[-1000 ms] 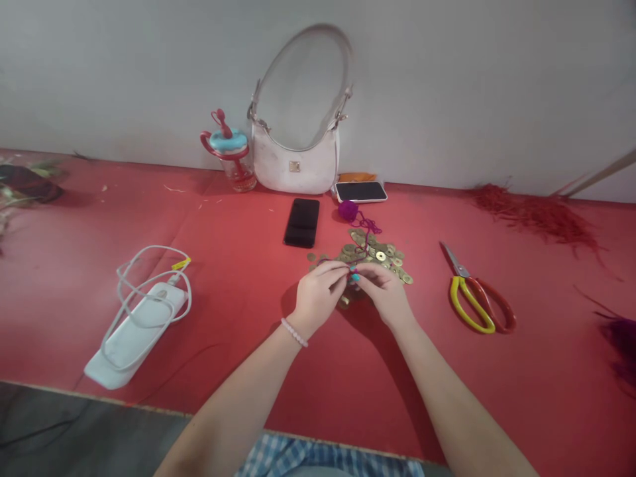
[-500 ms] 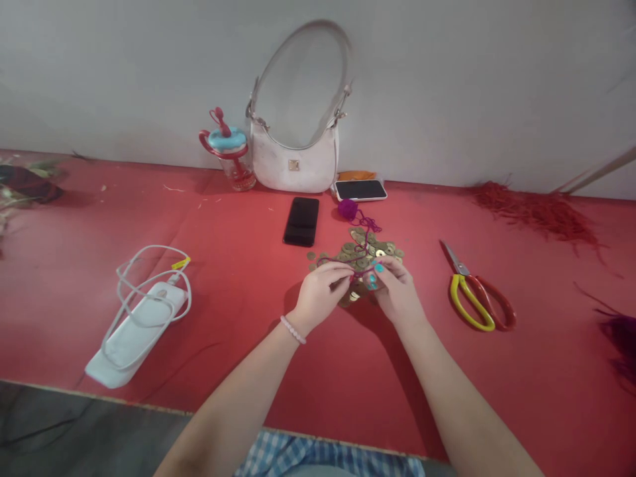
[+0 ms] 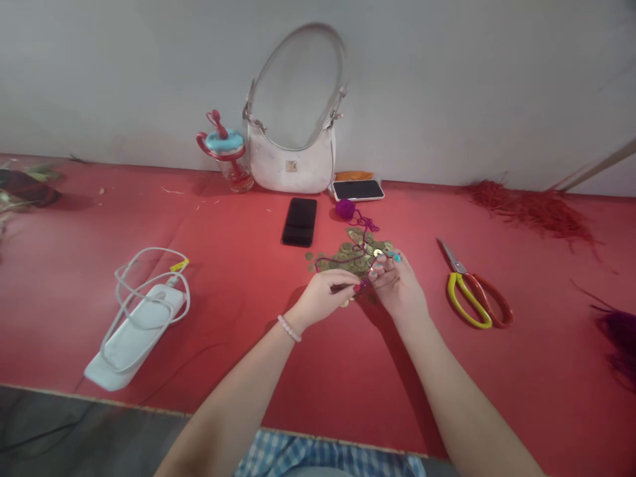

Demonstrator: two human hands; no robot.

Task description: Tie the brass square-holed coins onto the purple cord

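A heap of brass coins with square holes (image 3: 354,254) lies on the red table (image 3: 248,265). A magenta cord (image 3: 365,228) runs from a small ball of thread (image 3: 346,209) across the heap to my hands. My left hand (image 3: 325,299) pinches the cord's near end just in front of the heap. Touching it from the right, my right hand (image 3: 397,283) grips the same cord with its fingertips, fingers with turquoise nails lifted over the coins' near edge. Whether coins hang on the cord between the hands is hidden.
Yellow-and-red scissors (image 3: 472,298) lie to the right. A black phone (image 3: 299,222), a second phone (image 3: 358,190), a white handbag (image 3: 291,159) and a lidded cup (image 3: 226,156) stand behind. A white power bank with cable (image 3: 134,328) lies left. Red threads (image 3: 531,212) lie far right.
My left hand has slid back toward me and lower, drawing the cord out. My right hand shifted right and its fingers lifted and spread over the coins.
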